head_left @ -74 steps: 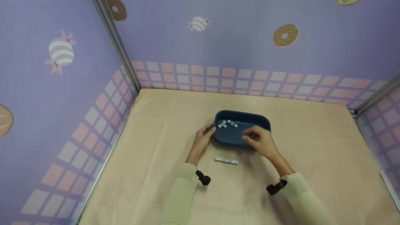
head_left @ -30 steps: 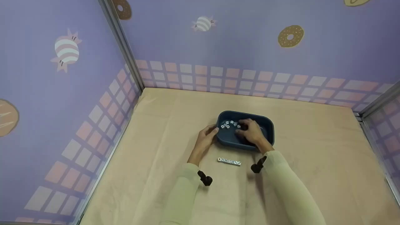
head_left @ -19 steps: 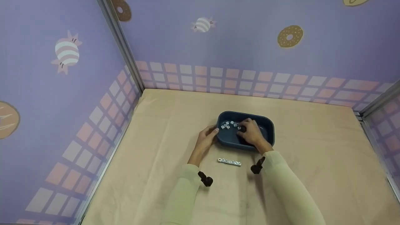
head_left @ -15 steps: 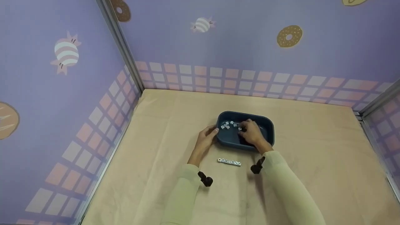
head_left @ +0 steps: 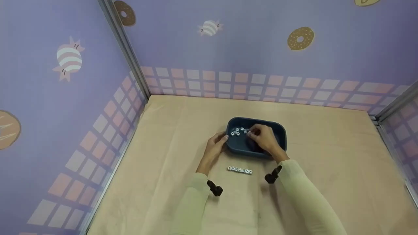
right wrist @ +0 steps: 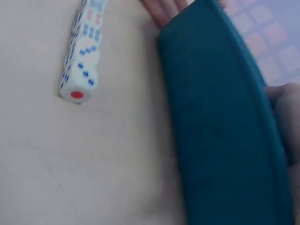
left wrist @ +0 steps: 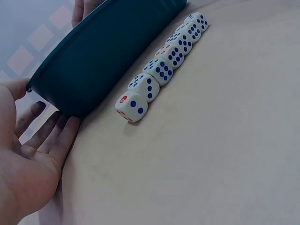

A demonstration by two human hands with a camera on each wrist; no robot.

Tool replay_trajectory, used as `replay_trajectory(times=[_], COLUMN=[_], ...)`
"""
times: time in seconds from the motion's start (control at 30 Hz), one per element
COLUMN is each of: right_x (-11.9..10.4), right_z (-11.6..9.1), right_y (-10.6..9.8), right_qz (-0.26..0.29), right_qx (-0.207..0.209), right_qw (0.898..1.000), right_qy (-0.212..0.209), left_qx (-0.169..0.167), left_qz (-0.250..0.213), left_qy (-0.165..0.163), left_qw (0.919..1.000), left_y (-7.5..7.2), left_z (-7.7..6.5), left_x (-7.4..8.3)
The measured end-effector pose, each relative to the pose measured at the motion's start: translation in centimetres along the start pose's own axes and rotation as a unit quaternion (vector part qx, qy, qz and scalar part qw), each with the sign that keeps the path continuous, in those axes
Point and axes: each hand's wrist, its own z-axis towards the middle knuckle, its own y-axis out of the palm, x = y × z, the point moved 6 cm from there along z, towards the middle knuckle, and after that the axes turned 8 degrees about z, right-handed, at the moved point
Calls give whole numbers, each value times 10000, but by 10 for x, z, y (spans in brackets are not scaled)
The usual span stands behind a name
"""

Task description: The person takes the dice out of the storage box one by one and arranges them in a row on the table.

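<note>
A dark blue rectangular bin (head_left: 251,152) with rounded corners stands on the cloth-covered table. My left hand (head_left: 215,145) holds its left end, thumb at the rim and fingers against the outer wall, as the left wrist view shows. Inside the bin, my right hand (head_left: 264,136) has thumb and index finger brought together on a white die, mostly hidden by the fingertips. Several loose dice (head_left: 237,133) lie just left of those fingers. In front of the bin, a straight row of dice (left wrist: 159,71) stands face to face, with blue and red pips.
Beige cloth (head_left: 176,130) covers the table. Purple patterned panels (head_left: 248,49) rise at the back and the sides, with a metal post (head_left: 129,49) in the back left corner. Dark wrist cameras (head_left: 215,188) stick out from both cuffs.
My right hand has entered the bin, reached the rightmost loose die and closed finger and thumb on it, now drawing slightly back. The left hand has kept its hold; the row is unchanged.
</note>
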Motion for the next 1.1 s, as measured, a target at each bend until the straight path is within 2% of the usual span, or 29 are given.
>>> replay_trajectory(times=[0.2, 0.3, 0.53, 0.8, 1.1], right_x=[-25, -33, -43, -42, -14], right_z=[-23, -41, -90, -123, -140], right_y=[-20, -28, -28, -7, 16], right_qz=[-149, -137, 90, -46, -85], right_qx=[-91, 10, 292, 55, -277], right_qw=[9983, 9962, 9890, 9866, 9919], right_qy=[-548, -864, -1448, -1627, -1234], left_qx=[-17, -50, -142, -117, -103], left_qz=[128, 191, 154, 165, -26], left_qy=[55, 81, 143, 159, -59], left_qw=[9999, 9998, 9997, 9997, 9999], left_y=[-1, -2, 0, 1, 1], left_z=[-3, -3, -3, -2, -2], left_x=[1, 1, 1, 1, 0])
